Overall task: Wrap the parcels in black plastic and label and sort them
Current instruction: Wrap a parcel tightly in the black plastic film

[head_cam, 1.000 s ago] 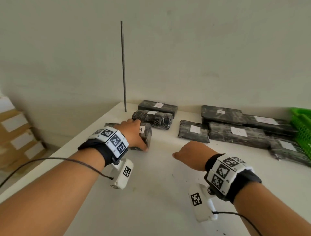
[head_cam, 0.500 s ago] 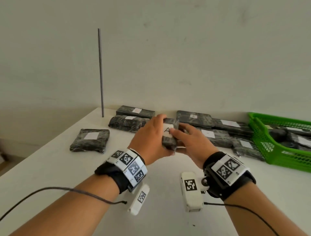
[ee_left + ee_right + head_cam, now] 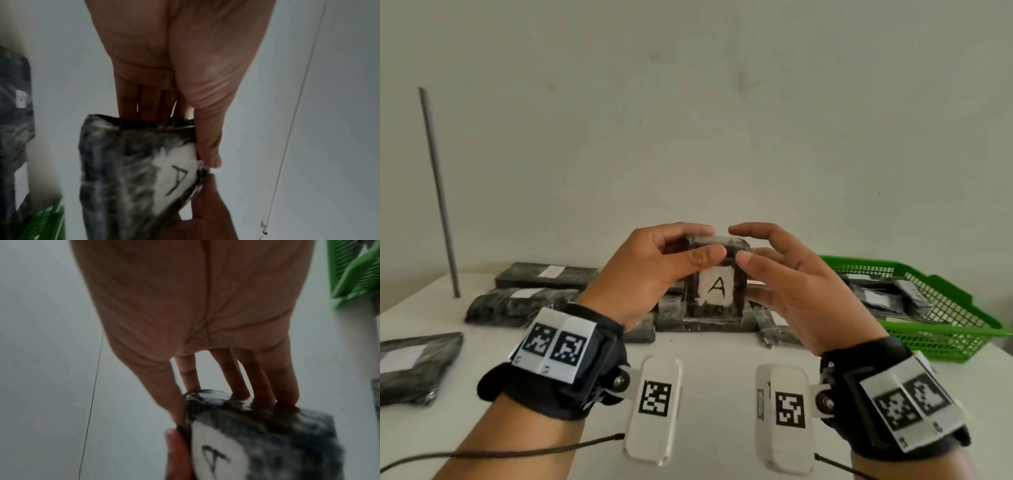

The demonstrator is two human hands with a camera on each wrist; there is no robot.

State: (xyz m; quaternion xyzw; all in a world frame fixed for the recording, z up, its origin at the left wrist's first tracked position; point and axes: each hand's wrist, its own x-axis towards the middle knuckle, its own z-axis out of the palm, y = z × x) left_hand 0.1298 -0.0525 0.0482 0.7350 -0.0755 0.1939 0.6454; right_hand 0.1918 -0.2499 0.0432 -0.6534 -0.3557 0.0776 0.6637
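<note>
A small parcel wrapped in black plastic [image 3: 717, 308] stands upright in the air between my hands, its white label marked "A" [image 3: 717, 287] facing me. My left hand [image 3: 702, 245] pinches its upper left edge, thumb on the front and fingers behind. My right hand [image 3: 743, 245] pinches the upper right edge the same way. The left wrist view shows the parcel [image 3: 127, 170] under my left hand [image 3: 174, 125]. In the right wrist view the parcel [image 3: 277, 443] hangs under my right hand [image 3: 211, 395].
Several black wrapped parcels [image 3: 544, 274] with white labels lie along the back of the white table [image 3: 705, 349]. One more parcel [image 3: 414, 366] lies at the left. A green mesh basket [image 3: 945, 329] holding parcels stands at the right. A thin metal rod [image 3: 438, 192] rises at the back left.
My left hand lifted the parcel off the table at the left and brought it to the middle. My right hand joined it, and both now hold it higher and upright.
</note>
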